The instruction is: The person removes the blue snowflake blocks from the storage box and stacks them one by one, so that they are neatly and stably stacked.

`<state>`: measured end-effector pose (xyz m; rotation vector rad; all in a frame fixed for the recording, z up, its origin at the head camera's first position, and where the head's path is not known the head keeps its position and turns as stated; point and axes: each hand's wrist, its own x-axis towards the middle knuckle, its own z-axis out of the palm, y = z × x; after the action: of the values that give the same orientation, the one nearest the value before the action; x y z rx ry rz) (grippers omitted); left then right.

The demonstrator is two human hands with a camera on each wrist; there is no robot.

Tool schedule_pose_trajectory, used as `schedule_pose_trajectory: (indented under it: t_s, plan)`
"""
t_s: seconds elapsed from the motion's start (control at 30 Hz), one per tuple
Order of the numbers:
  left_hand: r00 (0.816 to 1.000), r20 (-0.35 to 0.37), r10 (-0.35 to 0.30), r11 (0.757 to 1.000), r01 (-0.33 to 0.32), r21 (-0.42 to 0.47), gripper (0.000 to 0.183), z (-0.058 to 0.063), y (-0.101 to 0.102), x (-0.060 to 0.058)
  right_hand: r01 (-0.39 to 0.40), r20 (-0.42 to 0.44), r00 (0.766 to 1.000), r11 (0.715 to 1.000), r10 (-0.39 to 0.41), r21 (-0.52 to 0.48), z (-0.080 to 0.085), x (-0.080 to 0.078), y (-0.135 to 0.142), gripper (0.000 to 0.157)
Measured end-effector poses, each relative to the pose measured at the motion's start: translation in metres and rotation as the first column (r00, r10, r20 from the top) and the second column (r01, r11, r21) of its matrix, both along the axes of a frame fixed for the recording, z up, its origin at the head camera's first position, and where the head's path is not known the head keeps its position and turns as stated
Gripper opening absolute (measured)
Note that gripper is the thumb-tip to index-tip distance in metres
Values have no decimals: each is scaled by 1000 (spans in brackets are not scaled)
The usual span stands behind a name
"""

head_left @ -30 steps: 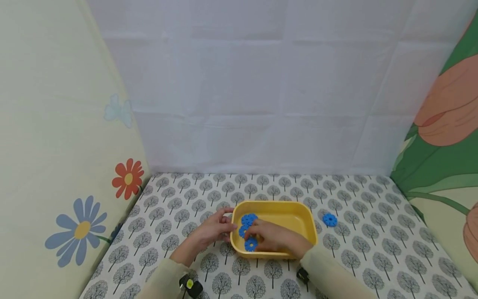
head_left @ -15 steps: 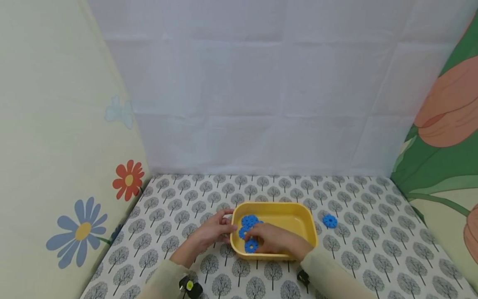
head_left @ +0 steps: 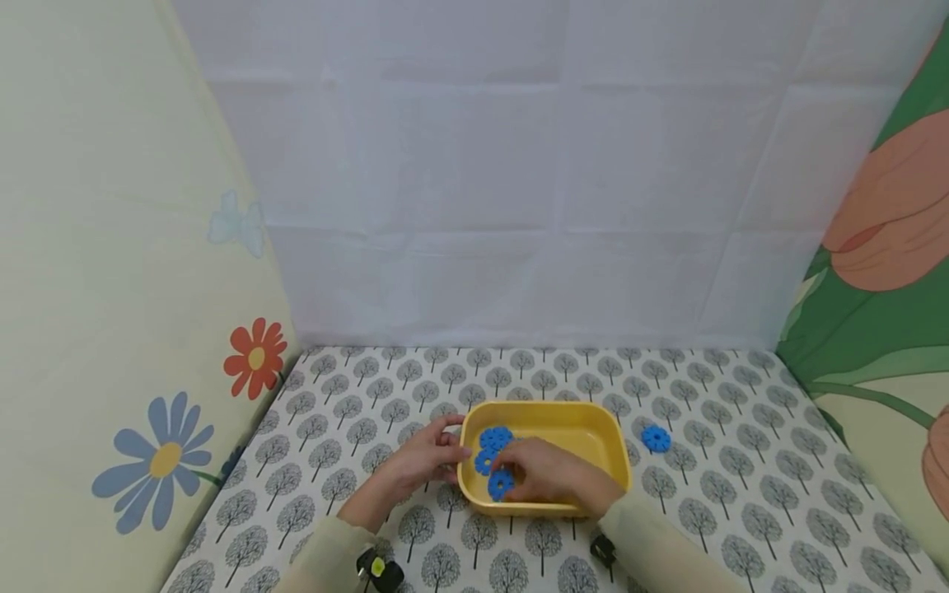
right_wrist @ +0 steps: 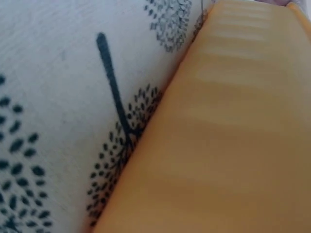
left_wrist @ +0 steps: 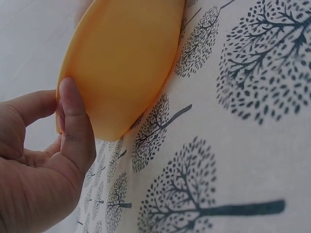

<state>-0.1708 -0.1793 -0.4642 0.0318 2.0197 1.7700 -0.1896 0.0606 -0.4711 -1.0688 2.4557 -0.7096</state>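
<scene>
My left hand [head_left: 426,453] pinches the yellow tray [head_left: 582,441] at its left rim; inside that end, my right curls beside a blue disc [head_left: 495,487], grip hidden. Pulling the rim could tip the tray.

Tray [left_wrist: 126,58] cropped in wrist views

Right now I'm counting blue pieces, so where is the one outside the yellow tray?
In the head view, that lone blue piece lies on the tree-print cloth, to the right of the yellow tray.
</scene>
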Motion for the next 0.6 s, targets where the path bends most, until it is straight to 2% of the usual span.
schedule_pose_trajectory:
  t_s: [0.2,0.6]
  plan:
    - [1000,3,5,1000,-5,-8,65,0,0,-1,101,49,994,992,-97,-80,4,-1,7,39]
    - [1000,1,23,999,-23,-30,64,0,1,-3,146,-3,989,976,-148,-160,15,-1,35,43]
